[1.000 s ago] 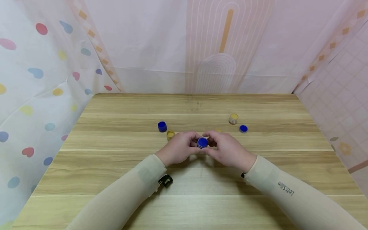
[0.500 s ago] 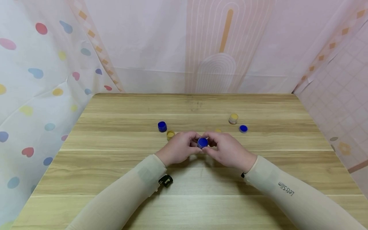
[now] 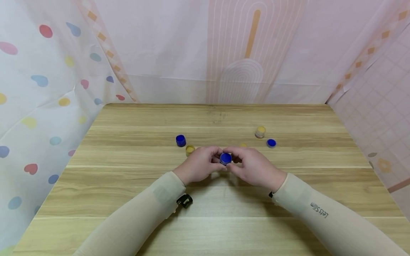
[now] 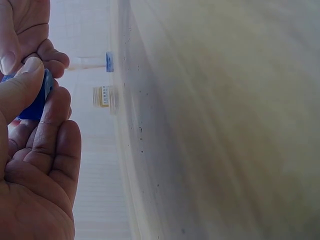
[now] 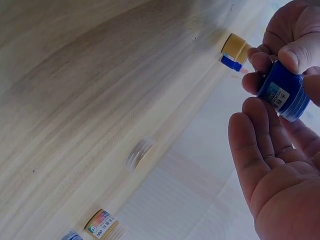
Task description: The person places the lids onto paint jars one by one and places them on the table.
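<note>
Near the middle of the table, a small blue paint jar [image 3: 225,160] is held between both hands. My left hand [image 3: 200,164] grips the jar's body, thumb against its side in the left wrist view. My right hand [image 3: 253,165] has its thumb and fingers at the ribbed lid [image 5: 297,104] on top. A printed label [image 5: 276,94] shows on the jar's side in the right wrist view. Left of the hands stand another blue jar [image 3: 180,140] and a yellow jar [image 3: 190,150], both without lids.
Behind the right hand lies a yellow lid [image 3: 243,145], partly hidden. Farther right are a lidded yellow jar [image 3: 260,132] and a loose blue lid [image 3: 271,143]. The wooden table [image 3: 205,231] meets a patterned cloth backdrop [image 3: 169,53] at its far edge.
The fingers and thumb of my right hand have shifted slightly around the lid. The left hand, the held jar and the things on the table stay in place.
</note>
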Action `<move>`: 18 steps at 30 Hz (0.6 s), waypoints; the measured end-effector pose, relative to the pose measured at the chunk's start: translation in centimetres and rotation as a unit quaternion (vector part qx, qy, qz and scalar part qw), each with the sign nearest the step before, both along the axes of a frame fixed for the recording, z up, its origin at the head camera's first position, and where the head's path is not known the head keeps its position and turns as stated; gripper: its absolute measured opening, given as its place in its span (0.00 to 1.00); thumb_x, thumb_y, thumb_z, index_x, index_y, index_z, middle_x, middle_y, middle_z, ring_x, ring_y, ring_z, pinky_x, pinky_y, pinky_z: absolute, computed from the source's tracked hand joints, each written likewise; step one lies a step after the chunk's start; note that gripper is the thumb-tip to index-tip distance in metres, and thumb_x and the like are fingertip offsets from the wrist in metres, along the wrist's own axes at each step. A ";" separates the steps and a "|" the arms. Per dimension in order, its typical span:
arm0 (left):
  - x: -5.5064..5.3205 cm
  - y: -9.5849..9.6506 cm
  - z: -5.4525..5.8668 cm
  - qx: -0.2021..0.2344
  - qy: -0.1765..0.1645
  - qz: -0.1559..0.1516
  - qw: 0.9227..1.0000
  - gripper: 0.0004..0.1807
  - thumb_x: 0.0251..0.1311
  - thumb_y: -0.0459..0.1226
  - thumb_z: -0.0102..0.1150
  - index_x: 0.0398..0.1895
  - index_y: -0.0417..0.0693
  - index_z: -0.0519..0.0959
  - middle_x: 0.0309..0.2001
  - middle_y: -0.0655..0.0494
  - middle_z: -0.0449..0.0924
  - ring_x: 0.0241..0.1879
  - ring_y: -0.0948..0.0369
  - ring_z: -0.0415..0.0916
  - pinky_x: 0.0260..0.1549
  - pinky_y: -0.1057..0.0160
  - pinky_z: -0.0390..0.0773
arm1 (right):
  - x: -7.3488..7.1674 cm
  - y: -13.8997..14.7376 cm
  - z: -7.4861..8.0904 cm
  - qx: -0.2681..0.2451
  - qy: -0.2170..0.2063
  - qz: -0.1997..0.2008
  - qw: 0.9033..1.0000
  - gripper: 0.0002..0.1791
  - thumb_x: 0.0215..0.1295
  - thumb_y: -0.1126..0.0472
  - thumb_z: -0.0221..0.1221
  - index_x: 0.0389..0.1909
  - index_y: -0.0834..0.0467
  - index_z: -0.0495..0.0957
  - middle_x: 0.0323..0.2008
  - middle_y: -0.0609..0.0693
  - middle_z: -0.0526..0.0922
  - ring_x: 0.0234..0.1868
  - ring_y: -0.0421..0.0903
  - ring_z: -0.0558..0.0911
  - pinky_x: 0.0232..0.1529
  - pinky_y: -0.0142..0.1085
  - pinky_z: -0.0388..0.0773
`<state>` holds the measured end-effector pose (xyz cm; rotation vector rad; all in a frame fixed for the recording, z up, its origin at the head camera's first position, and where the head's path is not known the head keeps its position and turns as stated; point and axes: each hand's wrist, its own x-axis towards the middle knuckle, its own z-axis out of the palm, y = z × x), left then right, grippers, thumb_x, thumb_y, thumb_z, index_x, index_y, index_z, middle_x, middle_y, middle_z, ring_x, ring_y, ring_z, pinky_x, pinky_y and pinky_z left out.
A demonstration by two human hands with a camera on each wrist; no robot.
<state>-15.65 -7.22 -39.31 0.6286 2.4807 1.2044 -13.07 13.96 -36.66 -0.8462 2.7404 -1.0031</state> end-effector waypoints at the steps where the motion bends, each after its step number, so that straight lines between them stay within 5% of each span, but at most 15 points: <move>1: 0.0 0.0 0.0 0.000 -0.001 0.000 1.000 0.12 0.66 0.37 0.72 0.50 0.48 0.84 0.47 0.58 0.89 0.45 0.66 0.87 0.49 0.65 0.86 | 0.0 0.0 0.0 -0.002 0.000 -0.001 1.000 0.20 0.72 0.61 0.66 0.63 0.55 0.81 0.53 0.50 0.89 0.49 0.45 0.87 0.51 0.42 0.86; 10: 0.0 0.1 0.1 -0.010 0.010 0.003 1.000 0.13 0.66 0.37 0.73 0.51 0.49 0.84 0.47 0.58 0.89 0.44 0.66 0.86 0.50 0.63 0.86 | 0.1 -0.1 0.1 0.001 -0.004 -0.016 1.000 0.15 0.70 0.58 0.69 0.55 0.55 0.81 0.43 0.48 0.90 0.44 0.43 0.87 0.45 0.40 0.83; 18: 0.0 0.0 0.0 -0.006 0.008 0.001 1.000 0.11 0.66 0.38 0.72 0.49 0.49 0.84 0.47 0.57 0.89 0.45 0.65 0.87 0.50 0.64 0.85 | 0.0 0.1 0.0 0.003 -0.001 -0.001 1.000 0.23 0.71 0.60 0.67 0.65 0.56 0.79 0.52 0.51 0.89 0.48 0.46 0.87 0.49 0.44 0.86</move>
